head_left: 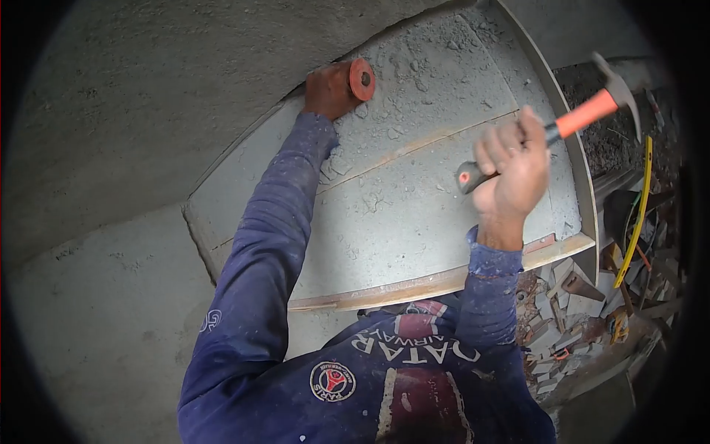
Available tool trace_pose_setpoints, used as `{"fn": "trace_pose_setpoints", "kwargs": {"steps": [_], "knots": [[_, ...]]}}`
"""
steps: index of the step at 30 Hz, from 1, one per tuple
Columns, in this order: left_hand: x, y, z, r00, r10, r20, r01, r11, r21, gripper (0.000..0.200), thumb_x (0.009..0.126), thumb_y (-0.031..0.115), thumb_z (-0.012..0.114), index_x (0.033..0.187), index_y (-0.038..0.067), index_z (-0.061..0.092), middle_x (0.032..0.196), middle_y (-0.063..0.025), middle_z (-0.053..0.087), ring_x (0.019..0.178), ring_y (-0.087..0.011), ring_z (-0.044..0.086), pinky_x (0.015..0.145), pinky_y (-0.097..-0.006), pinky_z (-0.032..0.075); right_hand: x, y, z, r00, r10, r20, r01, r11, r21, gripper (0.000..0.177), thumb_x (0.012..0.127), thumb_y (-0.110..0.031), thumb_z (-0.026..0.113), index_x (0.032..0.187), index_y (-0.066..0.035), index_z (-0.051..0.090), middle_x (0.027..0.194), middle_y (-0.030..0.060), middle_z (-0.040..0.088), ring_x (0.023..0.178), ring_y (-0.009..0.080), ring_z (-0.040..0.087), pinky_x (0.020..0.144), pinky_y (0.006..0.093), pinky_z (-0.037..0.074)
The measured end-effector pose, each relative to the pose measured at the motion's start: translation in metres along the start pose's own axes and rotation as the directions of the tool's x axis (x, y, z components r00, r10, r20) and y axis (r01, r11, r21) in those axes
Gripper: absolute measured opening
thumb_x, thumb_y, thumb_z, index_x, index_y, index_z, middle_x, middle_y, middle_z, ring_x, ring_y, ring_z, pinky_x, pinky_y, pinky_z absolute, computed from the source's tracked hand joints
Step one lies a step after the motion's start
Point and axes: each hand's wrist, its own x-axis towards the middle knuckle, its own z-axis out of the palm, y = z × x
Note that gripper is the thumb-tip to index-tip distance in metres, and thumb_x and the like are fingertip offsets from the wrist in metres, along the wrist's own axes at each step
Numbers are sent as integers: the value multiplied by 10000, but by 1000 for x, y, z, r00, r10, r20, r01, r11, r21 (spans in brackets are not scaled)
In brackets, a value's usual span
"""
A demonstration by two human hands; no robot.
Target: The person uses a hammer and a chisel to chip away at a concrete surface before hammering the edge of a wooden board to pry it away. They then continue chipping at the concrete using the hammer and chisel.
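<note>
My right hand (514, 163) is wrapped round the black grip of a claw hammer (588, 112) with an orange shaft. The hammer is raised over the board, its metal head up to the right. My left hand (327, 92) is closed round a chisel (362, 80) with a round red hand guard, pressed up close to the rough wall. Only the guard and the struck end show; the chisel's tip is hidden behind the hand. Grey rubble (421, 70) lies on the board about my left hand.
Under my arms is a dusty pale board (414, 222) with a raised wooden edge (584, 170). A rough grey wall (163, 89) runs along the left and top. Down to the right lie a yellow spirit level (637, 222), a handsaw (582, 286) and broken tile pieces (551, 337).
</note>
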Motion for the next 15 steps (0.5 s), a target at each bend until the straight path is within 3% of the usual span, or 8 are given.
{"fn": "trace_pose_setpoints", "kwargs": {"steps": [4,5,6,7,9,12,13,15], "knots": [[3,2,-2,1000,-14,28,13,1000,19,325,668,310,832,931,147,733,799,-103,724,704,-312,701,620,-414,565,3,70,10,951,-139,-277,229,917,327,256,959,-198,582,763,-142,427,518,-61,298,398,78,331,349,285,277],[6,5,-3,1000,-5,23,5,1000,19,325,668,310,832,931,147,733,799,-103,724,704,-312,701,620,-414,565,-21,102,20,980,138,-145,-126,988,89,267,953,-185,590,759,-149,411,530,-67,319,394,70,338,363,276,270],[4,10,-7,1000,-6,24,6,1000,4,333,664,306,834,938,145,733,797,-104,723,704,-313,702,618,-416,565,-20,114,-1,722,675,152,-652,737,-178,267,956,-171,593,765,-150,408,552,-79,341,391,61,343,355,256,265],[5,13,-9,1000,-6,23,6,1000,-11,342,661,302,836,945,143,732,794,-104,722,703,-315,703,616,-417,564,-23,105,-1,728,669,150,-647,743,-170,267,956,-171,593,765,-150,408,552,-79,341,391,61,343,355,256,265],[14,5,-4,1000,10,-2,-9,1000,8,343,661,301,835,947,142,733,791,-106,721,704,-315,704,615,-419,564,-30,79,9,803,596,20,-572,779,-257,270,947,-162,610,770,-155,406,565,-87,351,398,48,327,351,242,258],[9,4,-3,1000,-17,-6,17,999,37,329,662,300,834,926,133,728,792,-108,719,704,-315,703,608,-414,563,-11,26,10,985,174,-3,-174,983,-51,264,938,-186,618,772,-157,414,560,-83,325,417,40,312,360,238,256],[7,4,-4,1000,-9,8,9,999,35,320,663,299,832,913,133,722,796,-108,719,702,-314,702,605,-412,562,-5,17,10,999,-7,-42,7,1000,7,261,936,-195,617,773,-157,417,557,-80,316,424,39,313,361,243,259],[3,2,-5,1000,-3,24,3,999,35,310,664,298,831,900,133,716,800,-107,718,700,-312,700,602,-409,562,7,33,10,979,-100,-177,127,981,148,260,937,-201,610,770,-155,416,554,-76,311,425,42,312,360,247,264]]}}
